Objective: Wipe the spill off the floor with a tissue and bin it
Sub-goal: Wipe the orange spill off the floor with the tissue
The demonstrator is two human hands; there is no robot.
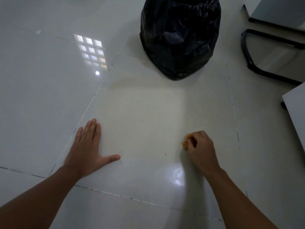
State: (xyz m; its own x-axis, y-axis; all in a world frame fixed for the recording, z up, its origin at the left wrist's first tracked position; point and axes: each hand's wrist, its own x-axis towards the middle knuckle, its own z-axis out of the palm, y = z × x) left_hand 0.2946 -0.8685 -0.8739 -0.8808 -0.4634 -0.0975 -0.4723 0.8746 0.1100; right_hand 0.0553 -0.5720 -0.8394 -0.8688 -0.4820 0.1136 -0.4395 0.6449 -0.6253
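At the far right stands a grey cabinet (pixel 280 10), and just near of it a black metal frame (pixel 247 52) bends in a loop low over the tiles (what it belongs to cannot be told). At the right edge, nearer, a pale board corner (pixel 295 109) juts in. At the far left lies a small pale scrap (pixel 38 31).

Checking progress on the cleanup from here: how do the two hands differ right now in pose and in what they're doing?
The left hand lies flat on the floor with fingers straight and thumb spread; the right hand is curled. The left hand holds nothing, while the right hand grips a crumpled, orange-stained tissue. The left hand sits by a tile joint, farther from the black-bagged bin side than the right. Both are down at floor level.
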